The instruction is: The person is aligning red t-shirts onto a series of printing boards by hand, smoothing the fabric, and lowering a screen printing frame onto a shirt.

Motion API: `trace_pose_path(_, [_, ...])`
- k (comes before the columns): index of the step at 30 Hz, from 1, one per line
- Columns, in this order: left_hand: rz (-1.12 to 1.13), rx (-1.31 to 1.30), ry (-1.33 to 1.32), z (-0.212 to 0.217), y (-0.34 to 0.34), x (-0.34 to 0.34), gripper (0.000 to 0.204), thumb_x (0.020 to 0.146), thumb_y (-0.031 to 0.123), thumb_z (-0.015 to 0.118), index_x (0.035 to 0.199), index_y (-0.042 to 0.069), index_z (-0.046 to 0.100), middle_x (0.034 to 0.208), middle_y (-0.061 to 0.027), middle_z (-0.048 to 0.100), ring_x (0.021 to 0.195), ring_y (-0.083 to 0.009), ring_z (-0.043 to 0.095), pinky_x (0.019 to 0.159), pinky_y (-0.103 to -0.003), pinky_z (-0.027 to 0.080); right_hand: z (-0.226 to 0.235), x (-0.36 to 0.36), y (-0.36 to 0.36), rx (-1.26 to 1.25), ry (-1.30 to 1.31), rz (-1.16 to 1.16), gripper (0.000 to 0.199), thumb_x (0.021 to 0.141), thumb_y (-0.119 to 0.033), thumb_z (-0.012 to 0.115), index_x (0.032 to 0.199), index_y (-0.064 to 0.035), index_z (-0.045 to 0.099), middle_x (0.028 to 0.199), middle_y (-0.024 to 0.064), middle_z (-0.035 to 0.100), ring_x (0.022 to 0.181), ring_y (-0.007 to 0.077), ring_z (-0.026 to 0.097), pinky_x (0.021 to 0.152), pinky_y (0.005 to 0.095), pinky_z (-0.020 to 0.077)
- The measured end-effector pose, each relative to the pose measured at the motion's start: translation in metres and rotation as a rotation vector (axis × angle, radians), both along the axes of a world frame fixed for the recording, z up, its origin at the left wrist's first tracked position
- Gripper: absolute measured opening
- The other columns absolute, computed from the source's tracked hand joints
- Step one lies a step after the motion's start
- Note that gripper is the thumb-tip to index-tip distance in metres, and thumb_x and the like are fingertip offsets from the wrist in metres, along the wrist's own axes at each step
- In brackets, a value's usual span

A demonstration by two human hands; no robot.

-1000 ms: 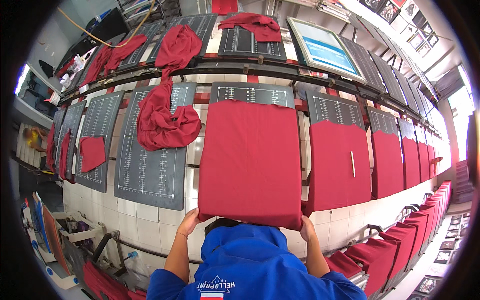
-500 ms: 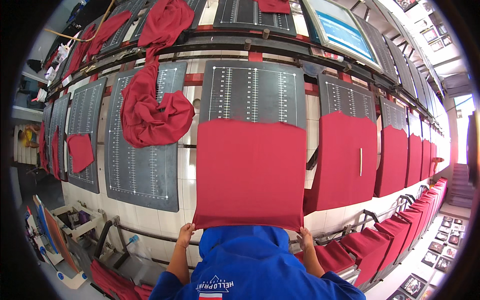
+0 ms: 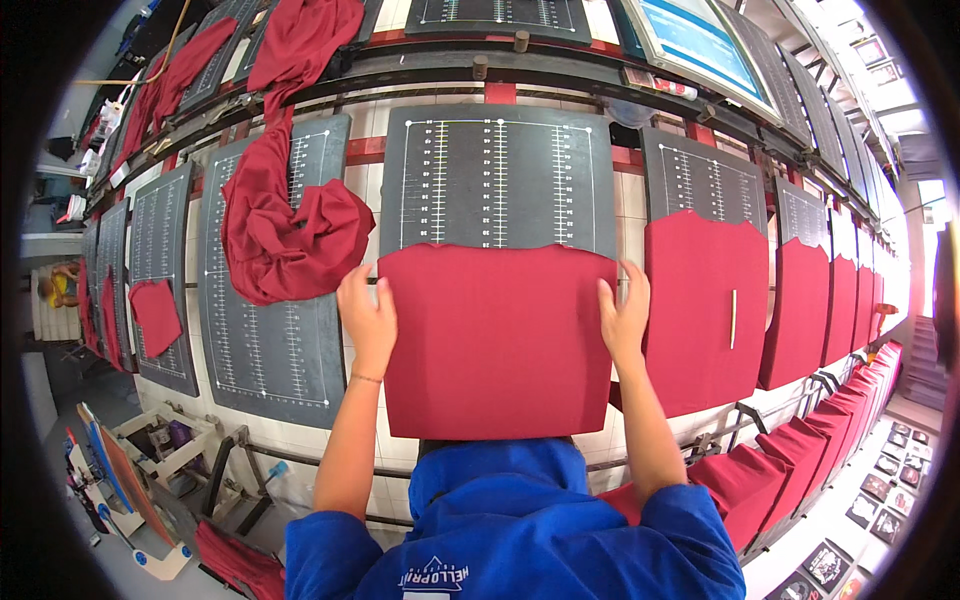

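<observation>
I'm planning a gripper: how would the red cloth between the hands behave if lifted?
The red cloth is probably floppy, judging by the similar bunched cloth in loose folds. Likely light too, as it looks thin on the dark board.

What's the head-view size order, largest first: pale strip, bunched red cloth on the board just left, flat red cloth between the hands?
1. Flat red cloth
2. Bunched red cloth
3. Pale strip, by far smallest

Bright overall. Strongest light well right of the right hand (image 3: 625, 315): pale opening (image 3: 932, 205) blown out, glare whitening distant boards (image 3: 843, 234). Soft fold shadows in bunched cloth (image 3: 285, 240) left of the left hand (image 3: 368, 318). Hands fairly sharp, far background soft. Fisheye bending outward from hands, corners black.
</observation>
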State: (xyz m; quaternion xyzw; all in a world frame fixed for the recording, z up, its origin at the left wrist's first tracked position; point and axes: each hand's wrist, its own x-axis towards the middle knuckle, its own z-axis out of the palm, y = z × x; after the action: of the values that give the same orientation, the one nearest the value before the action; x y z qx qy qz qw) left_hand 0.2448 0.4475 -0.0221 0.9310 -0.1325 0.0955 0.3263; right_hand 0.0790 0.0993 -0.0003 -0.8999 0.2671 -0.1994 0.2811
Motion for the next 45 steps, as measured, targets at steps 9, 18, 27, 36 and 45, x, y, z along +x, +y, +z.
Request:
trace_pose_path(9, [-0.435,0.126,0.079,0.004,-0.062,0.054,0.02,0.089,0.018,0.07,0.1,0.004,0.063,0.105,-0.0098,0.064,0.1,-0.0332,0.057,0.087,-0.045,0.044,-0.015,0.073,-0.02,-0.261,-0.044,0.426,0.019,0.086,-0.018,0.073,0.099,-0.0069,0.066,0.097,0.0038,0.068,0.099,0.0286,0.063,0.09,0.0431,0.0459])
trace_pose_path(18, [-0.524,0.124,0.023,0.004,-0.071,0.103,0.024,0.094,0.025,0.064,0.087,0.006,0.052,0.078,-0.012,0.063,0.07,-0.0378,0.063,0.055,-0.046,0.048,-0.025,0.101,-0.036,-0.144,-0.025,0.338,0.015,0.09,-0.02,0.07,0.086,-0.0076,0.063,0.08,0.0075,0.065,0.067,0.0296,0.063,0.057,0.039,0.0499])
trace_pose_path(27, [-0.576,0.204,-0.004,0.005,-0.09,0.144,0.027,0.096,0.027,0.062,0.087,0.005,0.049,0.079,-0.0126,0.063,0.07,-0.0387,0.062,0.057,-0.048,0.049,-0.029,0.141,-0.052,-0.25,0.025,0.305,0.018,0.091,-0.026,0.068,0.086,-0.0094,0.063,0.079,0.0045,0.065,0.067,0.0272,0.065,0.058,0.0381,0.0506])
trace_pose_path(36, [-0.578,0.227,0.045,-0.003,-0.095,0.157,0.026,0.096,0.028,0.061,0.089,0.006,0.05,0.081,-0.0142,0.063,0.074,-0.0413,0.062,0.06,-0.05,0.048,-0.032,0.151,-0.056,-0.275,0.013,0.296,0.018,0.091,-0.027,0.069,0.086,-0.0102,0.064,0.079,0.004,0.066,0.068,0.0264,0.065,0.058,0.037,0.0512])
trace_pose_path(45, [-0.478,0.321,-0.069,0.0,-0.097,0.146,0.023,0.092,0.026,0.065,0.094,0.006,0.056,0.093,-0.0127,0.063,0.088,-0.0367,0.062,0.072,-0.046,0.049,-0.026,0.154,-0.047,-0.306,0.128,0.215,0.019,0.09,-0.027,0.07,0.094,-0.0099,0.064,0.092,0.0042,0.066,0.087,0.0274,0.065,0.074,0.0409,0.0508])
